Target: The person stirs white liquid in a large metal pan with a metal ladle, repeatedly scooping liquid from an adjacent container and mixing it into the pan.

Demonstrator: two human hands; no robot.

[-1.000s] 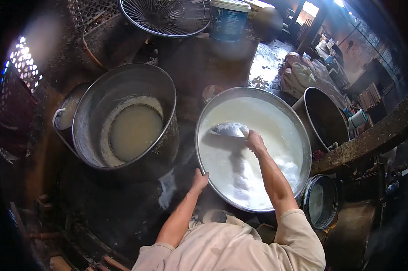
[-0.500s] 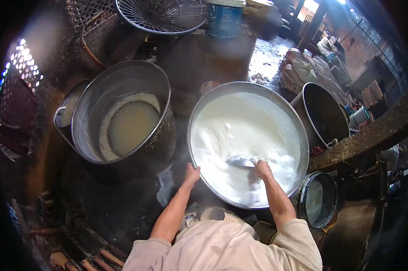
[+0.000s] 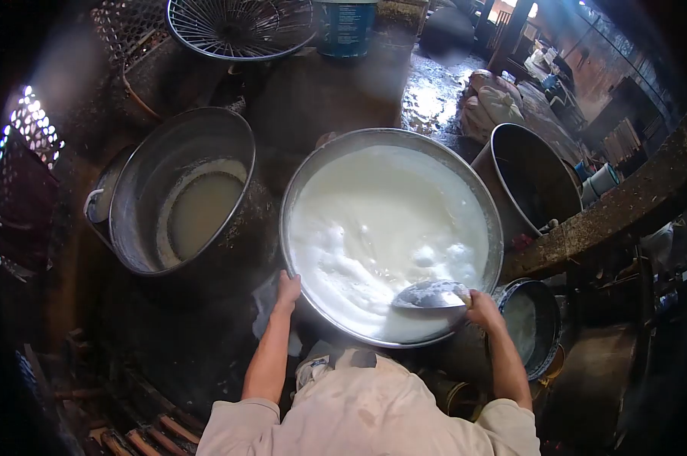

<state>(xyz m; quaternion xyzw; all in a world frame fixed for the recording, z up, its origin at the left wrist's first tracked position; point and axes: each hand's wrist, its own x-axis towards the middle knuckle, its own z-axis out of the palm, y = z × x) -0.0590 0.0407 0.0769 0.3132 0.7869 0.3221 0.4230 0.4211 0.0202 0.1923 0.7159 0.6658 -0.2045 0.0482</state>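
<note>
In front of me stands a large round metal vat (image 3: 393, 343) full of white, milky liquid (image 3: 389, 205) with foam on its near side. My left hand (image 3: 288, 290) is closed on the vat's rim at the near left. At the near right, my right hand (image 3: 482, 310) grips the short handle of a wide metal scoop (image 3: 432, 295). Foam clings to the scoop, which lies low over the foamy surface; I cannot tell how much of it is submerged.
A deep metal pot (image 3: 244, 167) with cloudy liquid stands left. Right of the vat are another tall pot (image 3: 503, 182) and a dark bucket (image 3: 558, 334). A wire strainer (image 3: 241, 49) and a blue tub (image 3: 347, 30) sit at the back. A wooden beam (image 3: 609, 205) runs along the right.
My right hand has drawn the scoop right and towards me, nearer the vat's rim, and its foam-covered face shows more. My left hand stays on the rim. The view has shifted somewhat.
</note>
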